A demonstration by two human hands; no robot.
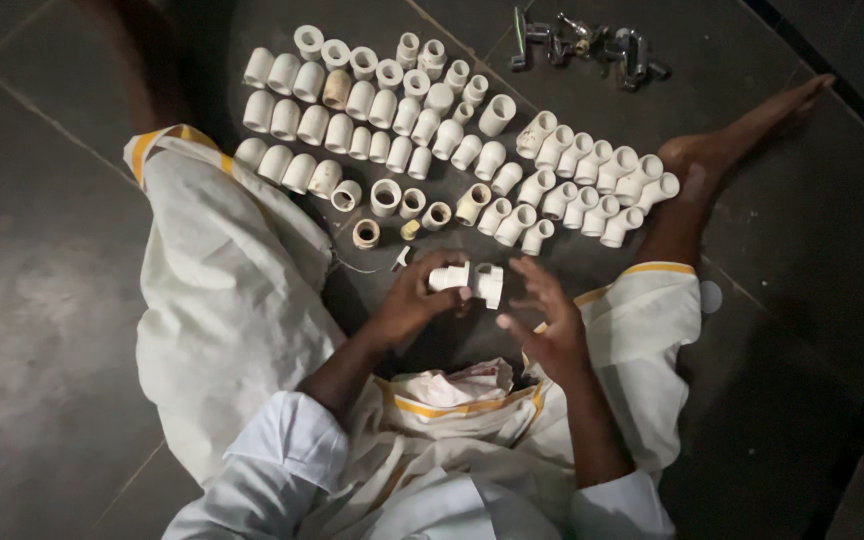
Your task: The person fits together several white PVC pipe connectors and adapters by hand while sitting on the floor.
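The left hand (414, 300) is clamped on a white plastic pipe fitting (467, 280), thumb and fingers wrapped round its near end, the piece held just above the lap over the dark tiled floor (42, 300). The right hand (542, 318) hangs just to the right of it, fingers spread and apart, holding nothing; its fingertips are close to the fitting's free end but I cannot tell whether they touch it.

The grip looks to be on one end only, so the fitting could, in my judgement, twist out and drop if the right hand pushes against it off-centre. Just beyond the left hand's knuckles lie a few loose rings and short sleeves (366, 233), and further out the tidy rows of white fittings (372, 110); a dropped piece, or a careless sweep of the right hand toward the elbow pieces (582, 190) beyond it, could roll them out of order (they are round and lie close together, many touching). The bare foot (722, 150) lies just beside those elbows and could nudge them too. A small pile of metal taps (582, 45) sits well beyond both hands.

No packages, labels or signs show anywhere; a crumpled pale cloth (457, 385) with reddish marks lies in the lap, nearer the body than both hands, and whether that is print I cannot tell
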